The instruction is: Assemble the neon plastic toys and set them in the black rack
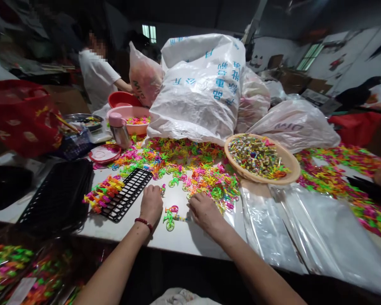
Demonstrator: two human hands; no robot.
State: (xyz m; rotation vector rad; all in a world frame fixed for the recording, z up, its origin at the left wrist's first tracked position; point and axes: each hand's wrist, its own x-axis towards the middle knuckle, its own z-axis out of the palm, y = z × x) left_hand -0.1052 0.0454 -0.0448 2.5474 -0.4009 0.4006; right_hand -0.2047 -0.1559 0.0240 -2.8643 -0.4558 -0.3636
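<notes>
Two bare forearms are seen at the lower centre of the frame, ending in the left hand (151, 203) and the right hand (205, 212), both uncovered. A bracelet (144, 223) of small dark red beads is worn around the left wrist. A fold of pale cloth (180, 296) is glimpsed at the bottom edge; whether it is worn cannot be told.

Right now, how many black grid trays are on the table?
2: small grid tray beside the left hand; large grid tray at the left edge, maybe a stack hiding more.
</notes>
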